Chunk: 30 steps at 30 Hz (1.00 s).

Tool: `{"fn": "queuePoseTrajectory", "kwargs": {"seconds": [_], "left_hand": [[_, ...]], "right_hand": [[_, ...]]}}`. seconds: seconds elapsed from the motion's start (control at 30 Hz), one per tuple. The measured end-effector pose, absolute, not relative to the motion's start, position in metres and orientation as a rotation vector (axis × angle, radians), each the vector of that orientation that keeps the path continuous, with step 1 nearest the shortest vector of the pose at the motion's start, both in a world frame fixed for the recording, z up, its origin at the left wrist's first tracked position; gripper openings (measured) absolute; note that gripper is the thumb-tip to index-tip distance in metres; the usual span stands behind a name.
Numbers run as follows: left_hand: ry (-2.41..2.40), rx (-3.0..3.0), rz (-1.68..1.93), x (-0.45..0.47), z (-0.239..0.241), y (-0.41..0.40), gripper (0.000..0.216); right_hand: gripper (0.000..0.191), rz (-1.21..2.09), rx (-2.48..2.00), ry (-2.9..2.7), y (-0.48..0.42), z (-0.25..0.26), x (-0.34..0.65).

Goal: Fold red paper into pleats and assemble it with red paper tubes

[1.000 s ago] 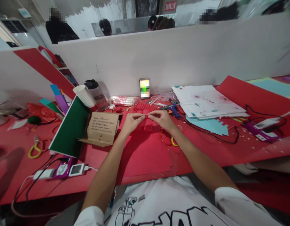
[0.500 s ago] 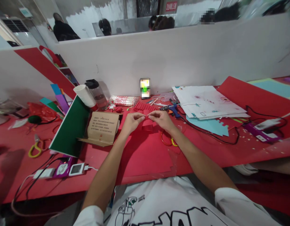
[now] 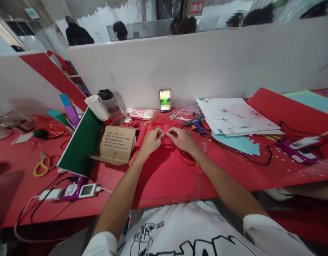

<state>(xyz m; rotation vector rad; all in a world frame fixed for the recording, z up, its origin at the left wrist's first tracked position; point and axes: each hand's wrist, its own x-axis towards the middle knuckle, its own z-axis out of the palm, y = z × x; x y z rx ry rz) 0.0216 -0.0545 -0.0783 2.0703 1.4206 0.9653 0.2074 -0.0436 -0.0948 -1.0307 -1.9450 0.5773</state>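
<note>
My left hand and my right hand meet over the red table, fingertips pinched close together on a small red paper piece. Both hands are closed in a pinch. Under them lies a large red paper sheet. A pleated red paper fan lies just behind the hands. Scissors with orange-yellow handles lie under my right wrist, partly hidden.
A brown cardboard box and a green board lie left of my hands. A blue glue gun, white papers, a phone, a cup, a bottle, cables and a power strip crowd the table. People sit beyond the white partition.
My hands have drawn closer together and a little lower, the fingertips now nearly touching over the small red piece. The view has shifted slightly.
</note>
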Motion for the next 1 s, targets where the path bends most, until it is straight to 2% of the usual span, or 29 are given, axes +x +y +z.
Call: {"fn": "queuePoseTrajectory", "kwargs": {"seconds": [0.13,0.37,0.77,1.0], "left_hand": [[1.402,2.071,0.948,0.022,-0.080,-0.054,0.015],[1.110,1.741,1.098,0.016,-0.080,-0.044,0.023],[1.005,1.629,1.134,0.017,-0.079,-0.045,0.032],[1.065,1.693,1.099,0.018,-0.078,-0.045,0.030]], "right_hand": [[0.016,0.570,-1.050,-1.957,-0.042,-0.097,0.206],[0.022,0.818,-1.005,-1.766,-0.037,-0.088,0.215],[0.028,1.053,-0.944,-1.650,-0.039,-0.087,0.211],[0.024,0.971,-0.979,-1.705,-0.037,-0.087,0.213]]}}
